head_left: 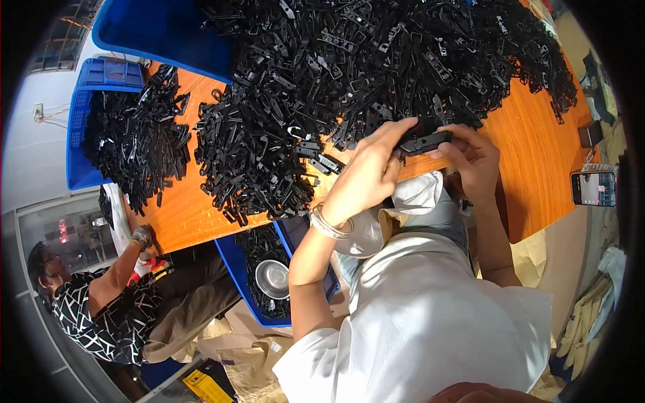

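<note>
Nearest the camera is the wearer's white T-shirt [410, 322]; beyond it, a pale cloth [420, 195] lies over the lap near the table edge. Metal bangles [327, 225] circle the left wrist.

Both hands are raised at the near edge of the table. The right hand [477, 161] grasps the right end of an elongated black plastic part [428, 143], pinched between thumb and fingers. The left hand [366, 174] is at the part's left end, index finger extended; whether it grips or merely steadies cannot be told, as the fingers hide the contact. The part is held roughly crosswise, just short of the main pile.

Below the table edge, left of the wearer, a blue crate [232, 269] contains similar black pieces and a round metal bowl [272, 279].

The wood-grain table [537, 161] carries a large heap of loose black plastic parts [376, 67]. At its right edge are a small dark box [591, 134] and a smartphone [594, 189] with a lit screen.

To the left, a co-worker [101, 312] in a black-and-white patterned shirt has one hand [143, 236] at the table edge. Farther off, a blue bin [154, 33] is tilted against the heap; a second blue bin [77, 148] lies beside a smaller pile [138, 138].
</note>
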The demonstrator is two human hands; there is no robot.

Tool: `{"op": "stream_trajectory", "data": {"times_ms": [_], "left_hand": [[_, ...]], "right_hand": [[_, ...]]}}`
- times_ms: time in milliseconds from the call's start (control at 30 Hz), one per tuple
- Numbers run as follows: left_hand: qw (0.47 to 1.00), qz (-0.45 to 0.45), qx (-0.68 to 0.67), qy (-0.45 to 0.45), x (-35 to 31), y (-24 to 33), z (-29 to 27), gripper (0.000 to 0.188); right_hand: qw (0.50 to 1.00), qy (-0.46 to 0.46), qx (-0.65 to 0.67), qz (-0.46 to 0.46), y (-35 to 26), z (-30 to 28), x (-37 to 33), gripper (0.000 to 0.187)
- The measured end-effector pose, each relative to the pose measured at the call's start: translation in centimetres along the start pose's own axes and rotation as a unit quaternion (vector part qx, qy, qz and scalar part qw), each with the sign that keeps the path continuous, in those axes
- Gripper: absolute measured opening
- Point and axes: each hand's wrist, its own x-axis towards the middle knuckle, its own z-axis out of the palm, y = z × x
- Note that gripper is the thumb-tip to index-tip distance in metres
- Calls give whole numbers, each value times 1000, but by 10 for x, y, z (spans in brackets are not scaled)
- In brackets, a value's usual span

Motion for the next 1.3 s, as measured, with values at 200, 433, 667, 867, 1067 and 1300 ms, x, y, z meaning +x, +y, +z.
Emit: {"op": "stream_trajectory", "data": {"times_ms": [200,433,667,867,1067,1300], "left_hand": [[999,-37,25,21,-13,17,6,49],[998,-55,11,16,-33,-3,11,36],[997,-72,23,1,-58,-3,12,37],[943,-267,-191,-46,-72,-20,11,34],[946,-56,216,233,-45,-70,-35,13],[847,7,527,63,-13,-86,-57,10]], "right_hand": [[999,-3,-43,-23,6,6,-14,23],[981,-109,-153,-44,-2,7,-5,40],[973,-121,-184,-62,20,9,-21,41],[981,-160,-12,109,22,15,-19,27],[939,-209,-271,-45,34,12,-33,20],[915,-224,-321,-101,52,14,-48,16]]}}
